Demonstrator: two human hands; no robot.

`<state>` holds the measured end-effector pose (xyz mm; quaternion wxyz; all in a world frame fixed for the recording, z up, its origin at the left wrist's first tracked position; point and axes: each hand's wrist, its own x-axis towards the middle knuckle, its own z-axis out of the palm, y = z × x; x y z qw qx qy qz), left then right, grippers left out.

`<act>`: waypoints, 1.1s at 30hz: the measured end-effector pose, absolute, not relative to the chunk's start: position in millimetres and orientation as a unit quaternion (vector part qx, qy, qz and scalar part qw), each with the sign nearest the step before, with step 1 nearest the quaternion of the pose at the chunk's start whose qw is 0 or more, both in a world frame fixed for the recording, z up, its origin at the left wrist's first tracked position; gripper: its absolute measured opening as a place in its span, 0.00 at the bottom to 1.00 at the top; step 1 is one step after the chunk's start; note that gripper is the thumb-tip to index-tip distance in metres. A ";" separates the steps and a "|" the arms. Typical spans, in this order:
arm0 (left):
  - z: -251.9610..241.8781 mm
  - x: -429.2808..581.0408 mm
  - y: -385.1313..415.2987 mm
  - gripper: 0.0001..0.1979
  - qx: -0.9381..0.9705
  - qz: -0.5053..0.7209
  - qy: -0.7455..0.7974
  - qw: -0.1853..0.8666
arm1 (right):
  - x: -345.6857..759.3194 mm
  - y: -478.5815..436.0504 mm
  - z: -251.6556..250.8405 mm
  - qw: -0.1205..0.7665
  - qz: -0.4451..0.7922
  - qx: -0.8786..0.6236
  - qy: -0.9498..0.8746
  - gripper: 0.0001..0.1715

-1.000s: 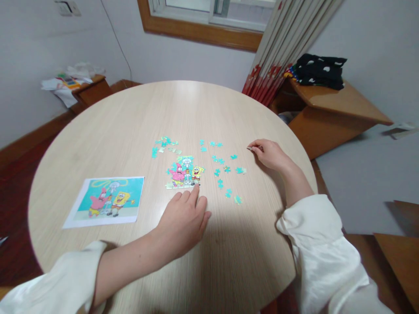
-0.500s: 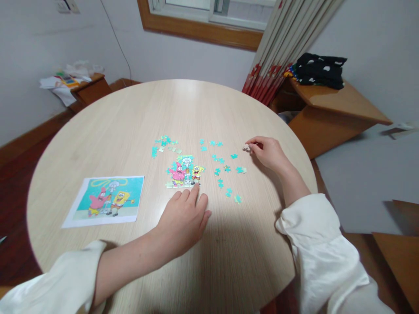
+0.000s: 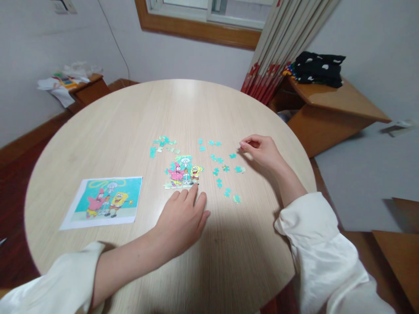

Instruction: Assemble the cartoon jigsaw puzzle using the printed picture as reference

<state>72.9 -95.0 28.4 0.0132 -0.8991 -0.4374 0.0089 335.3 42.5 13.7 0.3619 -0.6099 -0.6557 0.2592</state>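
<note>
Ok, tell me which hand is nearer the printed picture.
Left. The left hand is just right of the picture, index fingertip at the puzzle's near edge; the right hand is much farther right, past most loose pieces.

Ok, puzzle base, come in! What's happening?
Left fingers at part-built puzzle's near edge. Right fingers near loose pieces, grip unclear. Printed picture at left, out of the way.
</note>
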 end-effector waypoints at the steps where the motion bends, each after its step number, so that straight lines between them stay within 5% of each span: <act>1: 28.6 72.9 -94.9 0.12 -0.899 0.011 -0.438 0.014 | 334.3 41.7 13.8 0.369 0.263 -0.606 -0.654 0.04; 5: 30.5 73.6 -94.6 0.12 -0.898 0.017 -0.439 0.003 | 331.4 39.5 12.9 0.367 0.270 -0.594 -0.663 0.05; 13: 28.4 72.4 -94.5 0.12 -0.900 -0.008 -0.435 -0.005 | 330.7 40.9 7.0 0.398 0.338 -0.554 -0.649 0.30; 33: 32.7 75.2 -93.3 0.13 -0.894 0.019 -0.446 -0.020 | 284.1 16.8 11.3 0.377 0.442 -0.480 -0.658 0.26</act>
